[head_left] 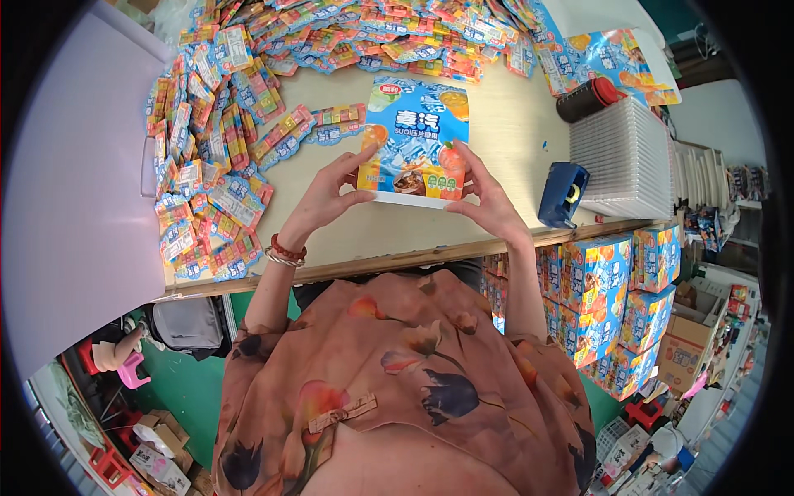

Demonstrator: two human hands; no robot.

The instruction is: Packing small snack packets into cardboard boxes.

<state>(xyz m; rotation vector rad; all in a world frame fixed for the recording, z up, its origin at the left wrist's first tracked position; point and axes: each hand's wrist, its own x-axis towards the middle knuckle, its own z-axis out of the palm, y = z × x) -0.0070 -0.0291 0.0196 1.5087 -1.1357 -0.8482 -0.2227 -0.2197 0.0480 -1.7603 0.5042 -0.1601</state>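
The person's left hand [335,183] and right hand [490,202] are pinching opposite edges of a blue-and-orange printed cardboard carton [415,140] over a pale wooden table [372,240], probably steadying it evenly. Glossy multicoloured flat packets [236,194] are crowding the table's left and far sides, seemingly for easy reach.

Glossy card box [416,136]; smooth matt tabletop [517,124], rough wooden edge [364,265]; plastic tape dispenser [559,198]

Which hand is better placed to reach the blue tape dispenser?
Probably the right hand: it holds the right side of the blue-and-orange printed cardboard box, nearer the dark blue plastic tape dispenser. The left hand holds the opposite side, farther.
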